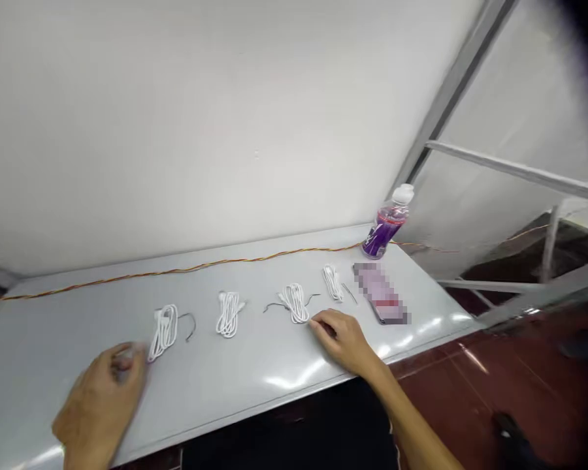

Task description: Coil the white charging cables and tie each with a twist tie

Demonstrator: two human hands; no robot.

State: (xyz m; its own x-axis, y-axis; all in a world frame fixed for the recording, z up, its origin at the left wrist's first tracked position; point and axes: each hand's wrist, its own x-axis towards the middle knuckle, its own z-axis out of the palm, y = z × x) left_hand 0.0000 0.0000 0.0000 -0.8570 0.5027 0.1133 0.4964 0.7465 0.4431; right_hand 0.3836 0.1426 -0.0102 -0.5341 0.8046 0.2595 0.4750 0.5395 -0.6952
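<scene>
Four white cables lie in a row across the tabletop [255,359], each folded into a bundle of loops. Coiling appears complete on all four; by my judgement, fastening is not complete on any.

Item one, the leftmost bundle [163,331]: a dark tie [191,324] curves out at its right side, ends loose. Item two, the second bundle [229,314]: no tie visible. Item three, the third bundle [296,304]: a thin dark strand [273,305] sticks out at either side, ends spread apart; whether it passes under or around the loops I cannot tell. Item four, the rightmost bundle [332,283]: a short dark strip [349,293] lies just beside it, apparently unused.

My left hand [102,395] is blurred, its fingers half curled, near the lower end of the leftmost bundle; I cannot tell whether it has hold of anything. My right hand [342,338] rests loosely curled just beside the lower end of the third bundle, with nothing visible in its grasp; contact with the loops cannot be confirmed.
</scene>
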